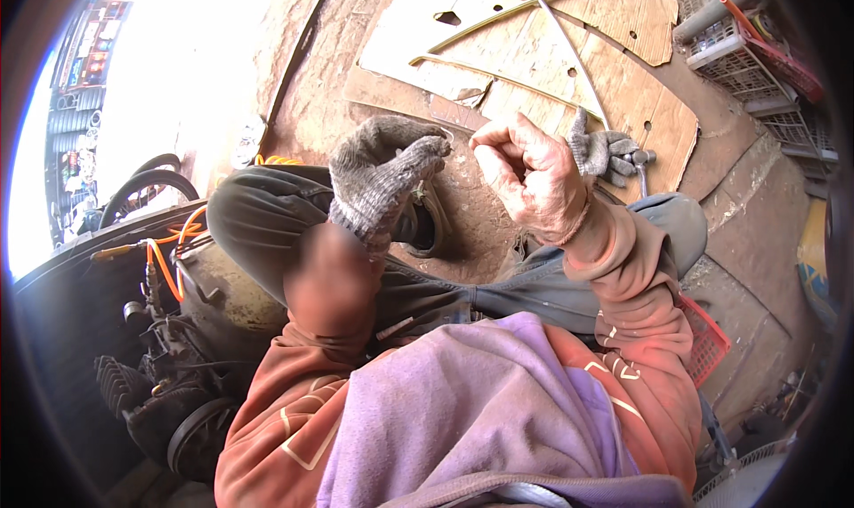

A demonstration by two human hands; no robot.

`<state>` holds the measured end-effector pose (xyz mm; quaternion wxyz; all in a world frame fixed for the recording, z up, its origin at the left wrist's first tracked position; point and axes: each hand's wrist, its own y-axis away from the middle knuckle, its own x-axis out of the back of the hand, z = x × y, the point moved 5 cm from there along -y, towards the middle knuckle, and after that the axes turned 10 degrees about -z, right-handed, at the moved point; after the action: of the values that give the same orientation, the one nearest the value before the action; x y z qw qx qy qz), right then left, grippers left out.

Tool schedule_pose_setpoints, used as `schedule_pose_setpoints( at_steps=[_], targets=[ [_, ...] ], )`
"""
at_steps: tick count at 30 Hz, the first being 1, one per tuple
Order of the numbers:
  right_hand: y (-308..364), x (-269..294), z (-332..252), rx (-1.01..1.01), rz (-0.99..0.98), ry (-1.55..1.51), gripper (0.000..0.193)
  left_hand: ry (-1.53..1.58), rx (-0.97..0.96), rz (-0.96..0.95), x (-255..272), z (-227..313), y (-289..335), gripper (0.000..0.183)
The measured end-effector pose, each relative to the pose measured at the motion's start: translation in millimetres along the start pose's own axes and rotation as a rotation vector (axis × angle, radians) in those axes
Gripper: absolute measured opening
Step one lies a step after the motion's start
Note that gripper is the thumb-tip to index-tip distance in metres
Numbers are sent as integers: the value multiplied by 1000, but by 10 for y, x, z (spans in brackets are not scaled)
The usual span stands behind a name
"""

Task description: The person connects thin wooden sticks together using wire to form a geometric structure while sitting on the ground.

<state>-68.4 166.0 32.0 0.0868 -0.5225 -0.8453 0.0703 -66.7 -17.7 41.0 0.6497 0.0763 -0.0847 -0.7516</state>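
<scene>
Two hands are raised in front of the person's folded legs, level with each other and separated by a narrow gap: the left hand (378, 170) in a worn grey knitted glove, the right hand (534, 179) bare. Both are curled inward, the gloved fingertips drawn down to the thumb and pointing right, the bare index finger and thumb bent round toward each other and pointing left, so the two pinches face one another across the gap. Whether either one grips something thin is too small to tell; a faint bright trace shows at the gloved fingertips, but I cannot say what it is. The nearest loose thing is an empty grey knitted glove (600, 152), lying just beyond the bare hand on its right side. Its long axis runs roughly crosswise, the cuff end partly hidden behind the bare hand and most of its fingers spread away to the right, so the right hand is clearly the nearer one and the left is well apart from it. Beside those glove fingers a metal tool with a rounded head (643, 164) points its shaft back toward the right knee (680, 223). Farther out, flattened brown cardboard with punched holes (649, 134) covers part of the floor, bearing a slender greenish-brown strip (489, 24) and a long pale strip (567, 54) that cross near its far edge.
</scene>
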Motion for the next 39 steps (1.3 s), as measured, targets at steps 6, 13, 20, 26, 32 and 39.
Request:
schedule_pose_setpoints(
  at_steps=[6, 13, 20, 26, 32, 39],
  targets=[
    [11, -9, -75, 30, -60, 119, 12, 47, -109, -48, -14, -10, -14, 21],
    [5, 21, -66, 44, -68, 292, 10, 89, -118, -67, 28, -28, 7, 22],
    [16, -28, -69, 173, -169, 455, 16, 132, 3, -91, 9, 12, 31, 20],
    [12, 28, -134, 29, -24, 233, 9, 71, 10, -111, 16, 13, 26, 19],
    [19, 38, -123, 35, -66, 231, 10, 21, 30, -125, 6, 4, 14, 21],
    [-6, 73, -84, -34, -53, 36, 17, 254, -56, -232, 75, -183, -109, 16]
  ],
)
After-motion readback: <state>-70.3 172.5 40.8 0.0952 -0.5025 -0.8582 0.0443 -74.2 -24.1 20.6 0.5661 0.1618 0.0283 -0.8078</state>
